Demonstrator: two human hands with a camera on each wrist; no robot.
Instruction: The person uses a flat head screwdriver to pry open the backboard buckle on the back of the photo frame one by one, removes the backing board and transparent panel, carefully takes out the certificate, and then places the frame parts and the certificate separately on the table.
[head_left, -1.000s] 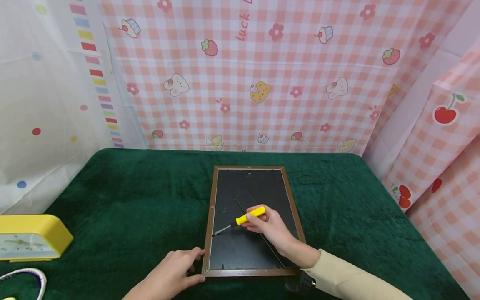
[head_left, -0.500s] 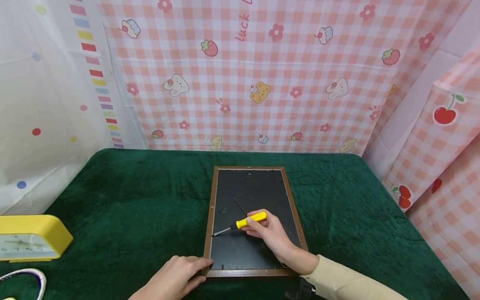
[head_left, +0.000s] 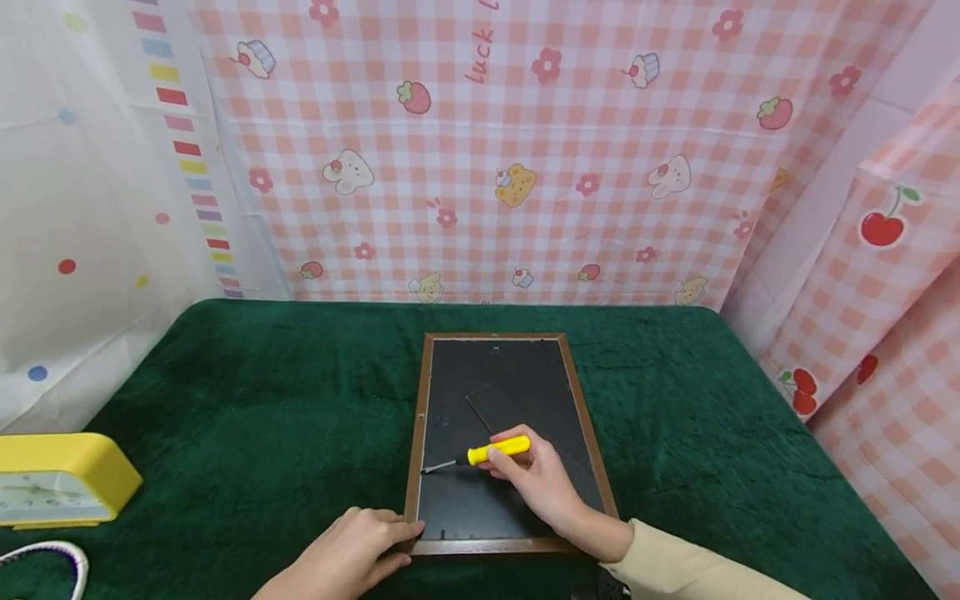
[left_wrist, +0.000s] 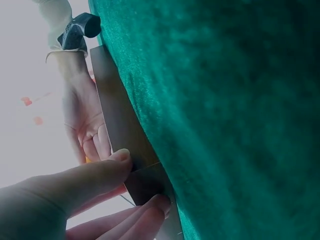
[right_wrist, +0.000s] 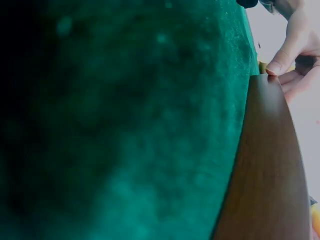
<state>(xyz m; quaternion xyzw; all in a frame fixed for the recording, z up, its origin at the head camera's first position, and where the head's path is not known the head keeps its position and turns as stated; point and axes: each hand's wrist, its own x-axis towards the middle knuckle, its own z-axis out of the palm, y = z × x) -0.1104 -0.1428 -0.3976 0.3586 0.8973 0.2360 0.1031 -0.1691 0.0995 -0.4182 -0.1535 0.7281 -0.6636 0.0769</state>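
Note:
A brown wooden picture frame (head_left: 581, 408) lies face down, its black backing board (head_left: 506, 362) showing with a slanted stand flap. My right hand (head_left: 546, 487) holds a screwdriver (head_left: 498, 450) by its yellow handle. The metal tip touches down at the left inner edge, by a small dark tab. At the near left corner, my left hand (head_left: 351, 546) pinches the frame. The left wrist view shows the thumb (left_wrist: 95, 180) and fingers on either side of that corner. In the right wrist view the wooden side (right_wrist: 270, 165) hides most of the right hand's work.
Dark green cloth (head_left: 285, 400) covers the table. A yellow clock (head_left: 75, 467) stands at the left, with a white curved band (head_left: 63, 548) in front of it. Behind hangs a pink checked curtain (head_left: 480, 150), and more curtain closes off both sides.
The screwdriver handle has dropped lower and lies flatter, its tip staying at the left inner edge. My left fingers have moved from the outer side onto the frame's corner.

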